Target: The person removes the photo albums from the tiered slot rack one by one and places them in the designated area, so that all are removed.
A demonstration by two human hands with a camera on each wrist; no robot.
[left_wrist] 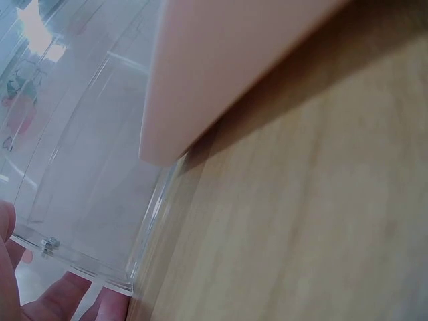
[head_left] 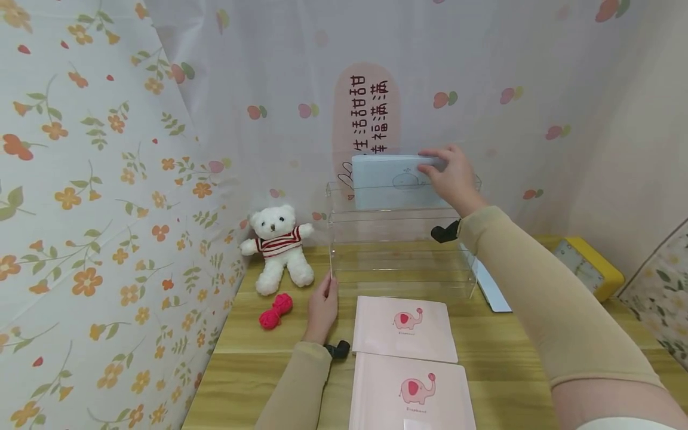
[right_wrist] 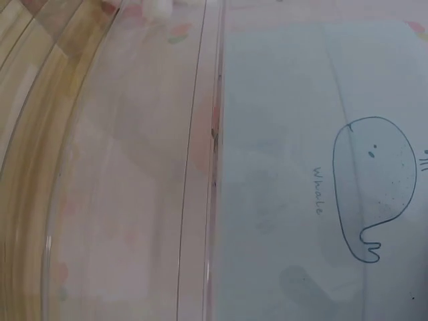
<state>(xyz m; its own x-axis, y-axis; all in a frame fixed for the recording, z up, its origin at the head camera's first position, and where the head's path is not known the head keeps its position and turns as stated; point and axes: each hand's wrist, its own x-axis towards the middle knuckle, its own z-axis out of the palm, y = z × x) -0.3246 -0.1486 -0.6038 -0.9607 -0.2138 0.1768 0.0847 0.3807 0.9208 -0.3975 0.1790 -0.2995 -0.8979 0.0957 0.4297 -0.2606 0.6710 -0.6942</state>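
Observation:
A clear tiered display rack [head_left: 398, 211] stands on the wooden table against the curtain. On its top tier, a light blue booklet [head_left: 376, 179] with a whale drawing stands upright, and my right hand [head_left: 454, 179] pinches its upper right part between thumb and fingers. The right wrist view shows the booklet's cover [right_wrist: 281, 134] with the word "Whale", behind the clear front lip. Low at the rack's left side, my left hand [head_left: 322, 304] grips the edge of the side panel. In the left wrist view its fingers [left_wrist: 60, 294] curl behind that panel.
Two pink elephant booklets, one nearer [head_left: 376, 400] and one farther [head_left: 371, 328], lie before the rack. To the left are a white teddy bear [head_left: 274, 269] and pink yarn [head_left: 276, 310]. A pale blue flat item [head_left: 493, 292] and a yellow clock [head_left: 607, 275] are at right.

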